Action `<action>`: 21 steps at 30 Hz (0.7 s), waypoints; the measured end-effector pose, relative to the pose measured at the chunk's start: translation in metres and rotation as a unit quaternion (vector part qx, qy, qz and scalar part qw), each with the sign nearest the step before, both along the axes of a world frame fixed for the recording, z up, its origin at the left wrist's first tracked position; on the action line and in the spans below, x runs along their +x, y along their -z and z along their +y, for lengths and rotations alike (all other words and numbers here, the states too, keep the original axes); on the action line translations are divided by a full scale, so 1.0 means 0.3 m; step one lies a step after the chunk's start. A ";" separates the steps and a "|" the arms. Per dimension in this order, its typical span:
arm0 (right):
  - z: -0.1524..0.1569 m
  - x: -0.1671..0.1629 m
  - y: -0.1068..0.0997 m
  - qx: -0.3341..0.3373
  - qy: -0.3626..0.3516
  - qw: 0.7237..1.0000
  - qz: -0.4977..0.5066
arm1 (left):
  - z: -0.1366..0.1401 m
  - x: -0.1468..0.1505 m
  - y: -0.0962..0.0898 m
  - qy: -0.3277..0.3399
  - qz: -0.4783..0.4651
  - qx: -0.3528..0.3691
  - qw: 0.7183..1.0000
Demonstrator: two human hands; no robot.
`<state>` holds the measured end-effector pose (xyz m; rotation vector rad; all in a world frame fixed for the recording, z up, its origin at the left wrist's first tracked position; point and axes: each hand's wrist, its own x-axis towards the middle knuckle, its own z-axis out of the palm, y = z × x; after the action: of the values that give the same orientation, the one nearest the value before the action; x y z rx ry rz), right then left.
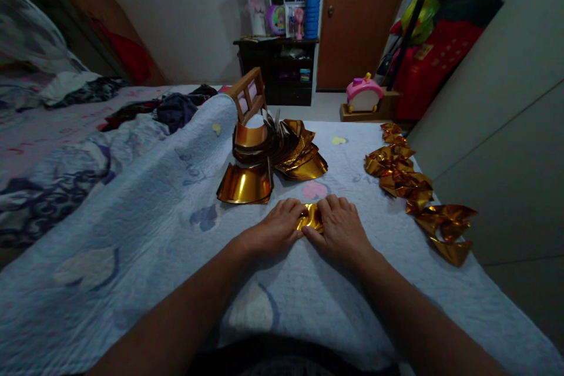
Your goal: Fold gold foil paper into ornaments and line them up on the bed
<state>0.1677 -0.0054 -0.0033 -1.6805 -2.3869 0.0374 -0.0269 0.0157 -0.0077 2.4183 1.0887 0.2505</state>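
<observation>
A small piece of shiny gold foil paper (311,218) lies on the bed between my hands. My left hand (282,222) grips its left end with curled fingers, the thumb along the near edge. On the opposite end my right hand (339,226) is closed in the same way, its thumb beside the other. Parts of the foil are hidden under the fingers. Just beyond my hands spreads a pile of curved gold foil sheets (247,183), fanned in overlapping stacks. Along the right edge runs a row of crumpled, folded gold foil pieces (405,183).
A pale blue quilted cover (176,258) with heart shapes lies under everything. Clothes and bedding (176,110) are heaped at the left. A wooden frame (247,96) rises behind the pile. Beyond stand a dark cabinet (277,79) and a pink toy case (364,94).
</observation>
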 end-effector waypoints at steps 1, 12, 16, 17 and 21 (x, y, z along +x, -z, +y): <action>-0.002 -0.006 0.002 0.002 0.006 1.000 0.000 | 0.002 -0.003 0.001 0.004 -0.004 -0.004 1.000; -0.002 0.002 -0.001 -0.004 0.006 1.000 0.012 | 0.003 -0.007 -0.028 0.014 -0.015 -0.025 0.999; 0.006 0.025 -0.003 -0.014 0.002 1.000 0.016 | 0.001 -0.007 -0.037 0.010 -0.022 -0.028 0.999; 0.009 0.032 -0.002 -0.019 0.004 1.000 0.016 | 0.001 -0.008 -0.039 0.010 -0.023 -0.028 0.999; 0.024 0.071 0.008 -0.036 0.008 0.999 0.014 | -0.002 -0.010 -0.045 0.013 -0.023 -0.032 0.999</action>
<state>0.1889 0.0018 -0.0056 -1.7188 -2.3784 0.1433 -0.0299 0.0151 0.0059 2.3568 1.0284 0.2557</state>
